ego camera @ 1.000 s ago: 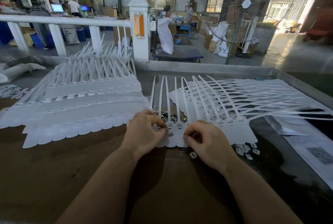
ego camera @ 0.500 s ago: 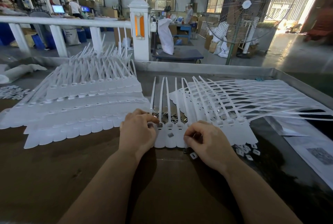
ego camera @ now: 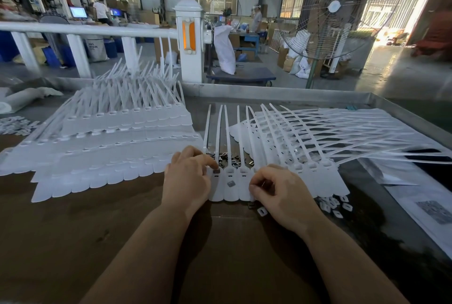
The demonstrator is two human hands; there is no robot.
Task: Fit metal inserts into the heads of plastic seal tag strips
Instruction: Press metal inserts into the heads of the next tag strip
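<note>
On the surface (ego camera: 73, 242) between both hands, the left hand (ego camera: 188, 178) fingertip presses a metal insert (ego camera: 216, 171) into a strip head, the right hand (ego camera: 281, 193) pinches spares; tilting could jam it.

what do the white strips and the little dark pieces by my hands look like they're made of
Strips: matte, slightly translucent white plastic, judging by their thin tails bending without creasing. Dark pieces: probably metal, small grey squares with a dull sheen; more lie in a glinting pile behind the strip heads.
</note>
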